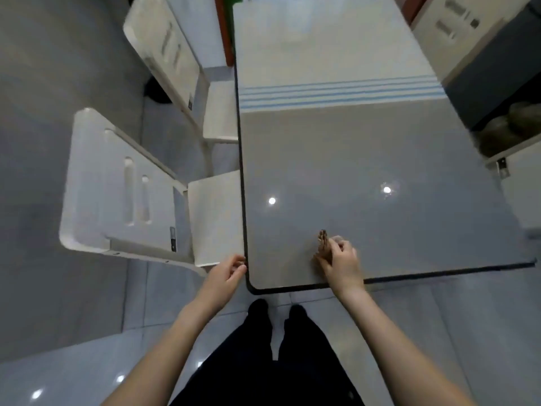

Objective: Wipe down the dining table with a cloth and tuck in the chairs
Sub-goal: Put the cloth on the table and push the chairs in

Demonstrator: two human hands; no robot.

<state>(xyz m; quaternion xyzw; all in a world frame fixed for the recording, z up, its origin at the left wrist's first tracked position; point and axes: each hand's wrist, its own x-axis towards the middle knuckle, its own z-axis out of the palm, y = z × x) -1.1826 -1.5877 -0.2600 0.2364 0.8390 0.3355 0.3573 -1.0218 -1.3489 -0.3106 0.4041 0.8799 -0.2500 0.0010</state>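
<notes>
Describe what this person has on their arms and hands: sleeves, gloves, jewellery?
Nothing shows: the left hand and right hand are ungloved, with no ring, watch or sleeve visible up to the picture's edge. Below them are dark trousers.

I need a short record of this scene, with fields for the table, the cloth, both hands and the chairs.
table: grey glossy top, dark edge
cloth: brown, bunched, near the front edge
right hand: grips the cloth
left hand: by the near-left corner, holds nothing
chairs: near chair and far chair, white, left side, seats mostly outside
</notes>
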